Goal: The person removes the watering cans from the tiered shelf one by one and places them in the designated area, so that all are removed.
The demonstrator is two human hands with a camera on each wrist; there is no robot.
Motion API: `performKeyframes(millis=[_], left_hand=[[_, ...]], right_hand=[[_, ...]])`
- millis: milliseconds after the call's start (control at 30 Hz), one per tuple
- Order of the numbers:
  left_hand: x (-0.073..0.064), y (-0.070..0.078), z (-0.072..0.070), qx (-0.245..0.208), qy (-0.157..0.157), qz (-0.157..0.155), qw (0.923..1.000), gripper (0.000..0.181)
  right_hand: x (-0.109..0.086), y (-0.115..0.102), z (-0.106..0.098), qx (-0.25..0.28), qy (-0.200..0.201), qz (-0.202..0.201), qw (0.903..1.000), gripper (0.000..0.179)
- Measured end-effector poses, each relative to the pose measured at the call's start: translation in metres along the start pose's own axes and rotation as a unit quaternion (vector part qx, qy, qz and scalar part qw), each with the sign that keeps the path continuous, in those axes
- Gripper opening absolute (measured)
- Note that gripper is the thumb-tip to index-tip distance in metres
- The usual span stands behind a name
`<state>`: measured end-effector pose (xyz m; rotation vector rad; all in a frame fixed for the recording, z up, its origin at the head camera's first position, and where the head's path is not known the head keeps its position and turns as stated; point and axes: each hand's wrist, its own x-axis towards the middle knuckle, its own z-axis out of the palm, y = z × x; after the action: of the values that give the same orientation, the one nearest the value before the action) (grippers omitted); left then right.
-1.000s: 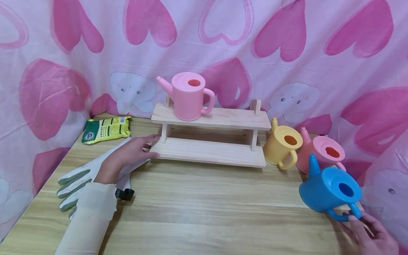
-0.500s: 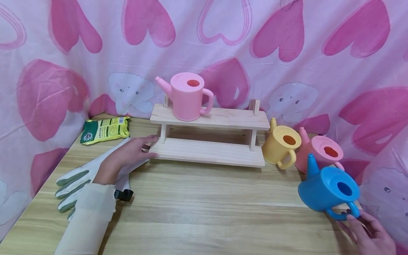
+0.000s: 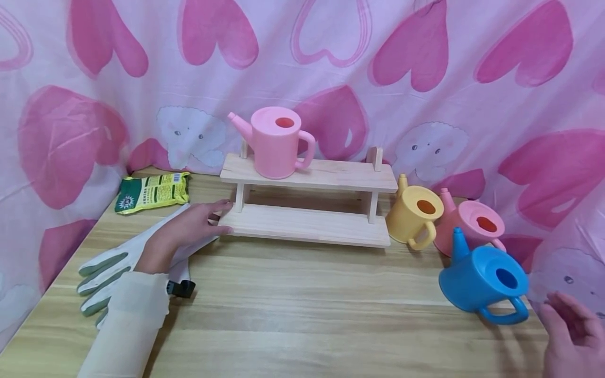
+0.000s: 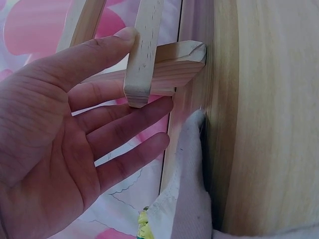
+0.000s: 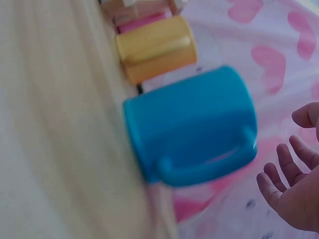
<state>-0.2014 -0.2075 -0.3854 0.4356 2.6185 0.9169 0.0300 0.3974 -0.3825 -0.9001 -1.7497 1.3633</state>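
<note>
My left hand (image 3: pixel 191 226) holds the left end of the lower board of a two-tier wooden shelf (image 3: pixel 302 226); in the left wrist view the thumb (image 4: pixel 99 52) lies against one side of the board end (image 4: pixel 142 64), the fingers at its other side. A pink watering can (image 3: pixel 276 142) stands on the upper board. To the right, a blue watering can (image 3: pixel 482 278) stands on the table, its handle facing my right hand (image 3: pixel 572 336). That hand is apart from the handle, fingers loosely bent around nothing, as the right wrist view also shows beside the blue can (image 5: pixel 189 124).
A yellow watering can (image 3: pixel 416 215) and another pink one (image 3: pixel 470 223) stand between shelf and blue can. White-and-green gloves (image 3: pixel 106 265) lie under my left forearm. Behind them is a yellow-green packet (image 3: pixel 151 192). A pink heart-patterned curtain (image 3: pixel 331 31) hangs behind the wooden table (image 3: pixel 307 315).
My right hand has let go of the blue watering can's handle and moved away to the right. The can stays on the table. My left hand keeps its place on the shelf.
</note>
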Motion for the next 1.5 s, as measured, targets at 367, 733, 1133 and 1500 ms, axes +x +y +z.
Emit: performKeyframes(millis=[367,733,1133,1500], left_hand=[[0.001,0.002,-0.001,0.000,-0.002,-0.006,1.0000,0.081],[0.004,0.000,0.003,-0.014,-0.002,0.009,0.9999,0.078],[0.003,-0.003,0.001,-0.010,0.000,-0.001,1.0000,0.079],[0.002,-0.004,0.000,-0.015,0.009,0.020,0.9996,0.076]], right_hand=[[-0.015,-0.062,0.057,0.008,-0.141,-0.062,0.9881,0.038],[-0.033,-0.092,0.137,0.000,-0.352,-0.262,0.8987,0.039],[-0.047,-0.103,0.234,0.085,-0.476,-0.219,0.8476,0.036],[-0.061,-0.128,0.308,0.100,-0.527,-0.189,0.8228,0.038]])
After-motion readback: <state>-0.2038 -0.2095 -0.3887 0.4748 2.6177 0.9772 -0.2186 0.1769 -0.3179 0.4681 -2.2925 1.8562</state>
